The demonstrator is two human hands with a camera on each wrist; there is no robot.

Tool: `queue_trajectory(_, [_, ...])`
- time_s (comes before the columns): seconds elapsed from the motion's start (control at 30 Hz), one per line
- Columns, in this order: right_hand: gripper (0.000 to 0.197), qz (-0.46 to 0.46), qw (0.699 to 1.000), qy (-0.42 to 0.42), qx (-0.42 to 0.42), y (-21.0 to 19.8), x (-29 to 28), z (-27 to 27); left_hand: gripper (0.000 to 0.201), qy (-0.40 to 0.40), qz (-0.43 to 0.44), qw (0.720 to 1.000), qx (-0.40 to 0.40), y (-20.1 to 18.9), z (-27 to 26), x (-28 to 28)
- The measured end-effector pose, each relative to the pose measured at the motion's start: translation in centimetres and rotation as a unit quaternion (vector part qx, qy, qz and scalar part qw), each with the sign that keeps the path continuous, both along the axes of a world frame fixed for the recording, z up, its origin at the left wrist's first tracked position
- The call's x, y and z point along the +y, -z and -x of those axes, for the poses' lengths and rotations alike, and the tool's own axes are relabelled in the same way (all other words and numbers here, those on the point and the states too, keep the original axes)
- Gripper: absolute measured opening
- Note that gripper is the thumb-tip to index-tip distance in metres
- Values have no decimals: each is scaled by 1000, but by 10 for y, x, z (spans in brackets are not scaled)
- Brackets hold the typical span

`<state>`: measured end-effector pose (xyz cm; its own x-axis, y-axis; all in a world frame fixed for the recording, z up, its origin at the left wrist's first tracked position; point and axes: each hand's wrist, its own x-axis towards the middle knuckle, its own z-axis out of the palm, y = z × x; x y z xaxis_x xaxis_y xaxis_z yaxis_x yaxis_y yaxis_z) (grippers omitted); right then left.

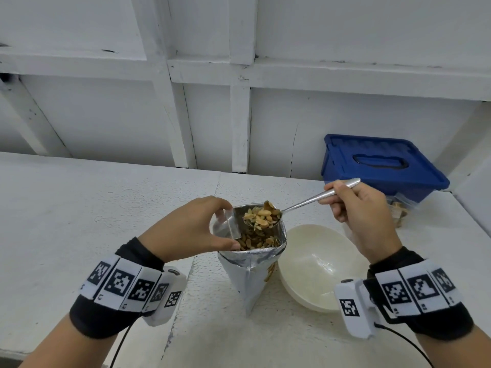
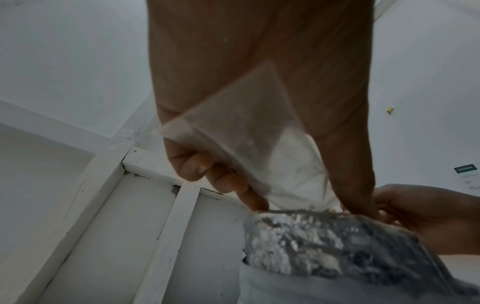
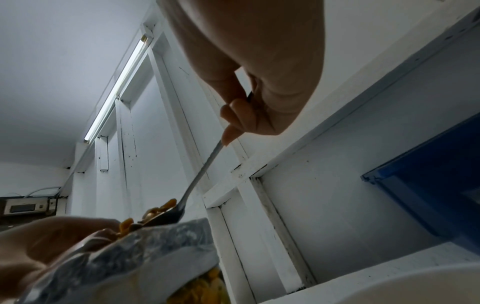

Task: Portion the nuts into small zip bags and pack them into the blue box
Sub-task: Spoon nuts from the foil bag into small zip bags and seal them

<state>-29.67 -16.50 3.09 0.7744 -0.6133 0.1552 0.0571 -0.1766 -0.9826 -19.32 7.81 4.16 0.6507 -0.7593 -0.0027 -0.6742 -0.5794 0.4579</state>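
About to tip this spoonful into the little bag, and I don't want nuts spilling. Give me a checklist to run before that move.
1. Spoon loaded with nuts: ok, heaped.
2. Right hand grips the spoon handle: ok.
3. Small zip bag held by the left hand: ok, pinched at the foil pouch rim.
4. Zip bag mouth open under the spoon: cannot tell.
5. Spill catch: ok, the spoon is over the open pouch.
6. Blue box ready for packing: not ok, lid on.

Bowl (image 1: 318, 266) right of nut bag (image 1: 249, 277)
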Motion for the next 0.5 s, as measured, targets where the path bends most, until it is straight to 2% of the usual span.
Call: queue_trajectory(0.5, [21,-6,998,-59,-5,0,20,-13,62,-15,103,994,39,15,3,-17])
